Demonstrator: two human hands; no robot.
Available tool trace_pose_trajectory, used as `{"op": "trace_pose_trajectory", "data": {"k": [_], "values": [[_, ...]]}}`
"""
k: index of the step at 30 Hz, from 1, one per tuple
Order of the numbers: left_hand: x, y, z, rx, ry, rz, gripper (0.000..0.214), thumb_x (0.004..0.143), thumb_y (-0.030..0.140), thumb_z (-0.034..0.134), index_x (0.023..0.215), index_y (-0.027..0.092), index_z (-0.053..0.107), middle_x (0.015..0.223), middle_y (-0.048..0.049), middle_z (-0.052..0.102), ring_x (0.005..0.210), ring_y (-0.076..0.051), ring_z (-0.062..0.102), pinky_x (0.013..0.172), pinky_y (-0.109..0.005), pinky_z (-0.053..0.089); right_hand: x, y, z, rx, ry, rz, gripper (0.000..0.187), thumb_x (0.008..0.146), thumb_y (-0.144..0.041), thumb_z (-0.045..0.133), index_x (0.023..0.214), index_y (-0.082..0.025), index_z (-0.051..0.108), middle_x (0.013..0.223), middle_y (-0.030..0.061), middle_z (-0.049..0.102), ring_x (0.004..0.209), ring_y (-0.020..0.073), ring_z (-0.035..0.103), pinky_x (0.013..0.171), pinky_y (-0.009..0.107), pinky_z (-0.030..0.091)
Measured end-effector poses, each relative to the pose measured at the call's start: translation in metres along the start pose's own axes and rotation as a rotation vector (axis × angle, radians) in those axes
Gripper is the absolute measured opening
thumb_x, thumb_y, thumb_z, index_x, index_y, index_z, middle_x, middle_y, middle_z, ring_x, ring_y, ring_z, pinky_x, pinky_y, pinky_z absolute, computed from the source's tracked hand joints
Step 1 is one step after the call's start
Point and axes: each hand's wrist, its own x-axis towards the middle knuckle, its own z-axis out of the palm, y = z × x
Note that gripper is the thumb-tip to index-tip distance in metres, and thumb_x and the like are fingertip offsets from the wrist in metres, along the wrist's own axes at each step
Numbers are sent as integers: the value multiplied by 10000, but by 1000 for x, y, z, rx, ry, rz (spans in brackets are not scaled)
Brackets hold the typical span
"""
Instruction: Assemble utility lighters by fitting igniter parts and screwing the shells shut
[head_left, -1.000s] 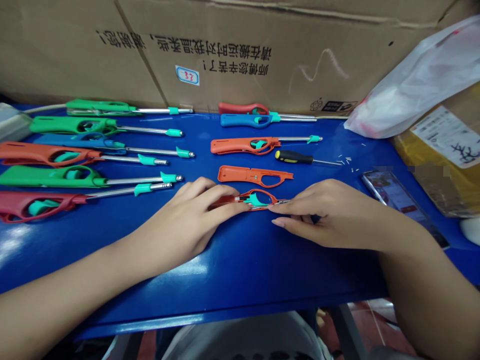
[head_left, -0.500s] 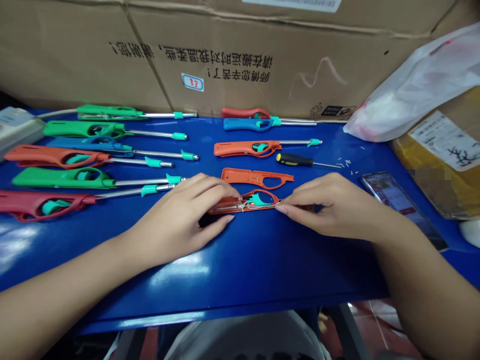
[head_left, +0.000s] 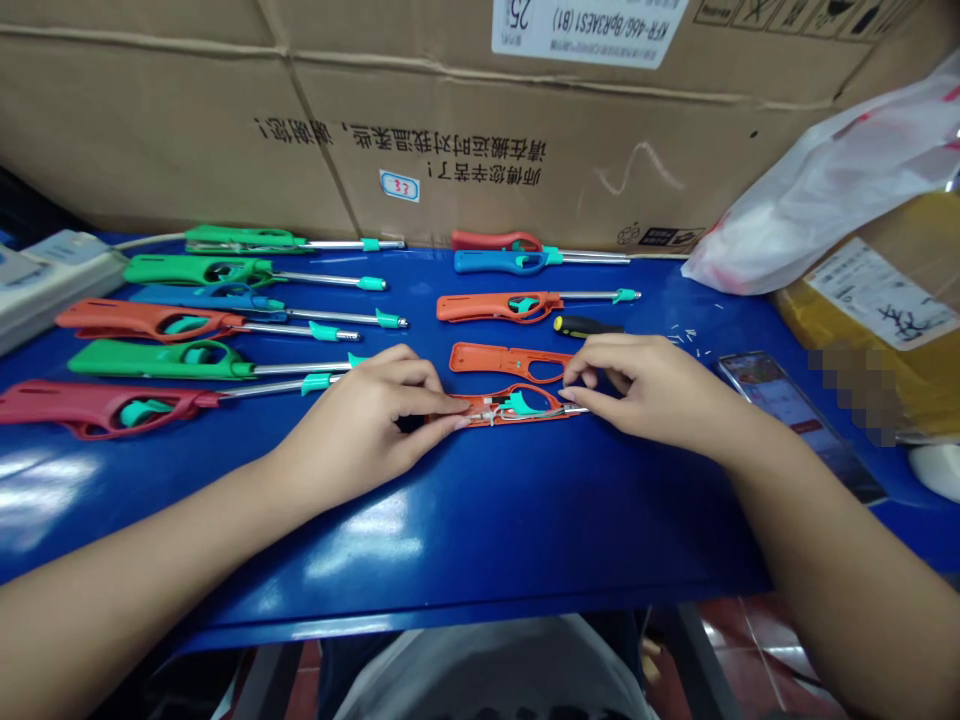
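L hand (head_left: 367,415) has thumb + fingers pinched on the L end of the open orange lighter (head_left: 514,421), which lies on the blue table (head_left: 525,540) btwn both hands, teal trigger (head_left: 523,403) & thin wires showing. R hand (head_left: 649,390) is at its R end by the metal tube, thumb & index close together; can't tell if they grip it or just touch. Loose orange shell half (head_left: 491,359) just beyond, R tip hidden by R hand. Screwdriver (head_left: 589,326) farther back, shaft mostly hidden; phone (head_left: 799,420) to the R, more lighters (head_left: 161,358) far L
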Motion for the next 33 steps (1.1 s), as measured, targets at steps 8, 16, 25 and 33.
{"op": "trace_pose_trajectory", "data": {"k": [8,16,25,33], "values": [[0,-2,5,-25,-9,33,210,976,292,663,1132,234,791,922,-37,707,871,-179,590,780,-321,516,3,6,10,8,62,2,140,896,-228,678,1036,-230,676,1080,43,591,813,157,584,668,282,449],[0,3,5,24,115,68,281,973,288,663,1236,205,717,1066,-66,709,986,-201,636,887,-355,532,5,4,11,-2,164,-47,49,973,-241,585,957,-206,615,1079,64,603,841,173,602,715,309,462],[2,11,-12,311,257,167,485,935,286,710,1403,290,585,1389,-125,624,1220,-312,600,1028,-492,475,0,-21,8,246,331,2,109,950,-243,599,879,-190,662,791,22,667,625,125,521,583,264,423],[1,1,-3,154,100,230,408,948,304,704,1314,135,639,1109,-120,737,950,-210,680,866,-356,567,1,-27,9,443,148,191,183,900,-313,629,830,-165,711,620,-21,560,528,101,455,473,231,350]]}}
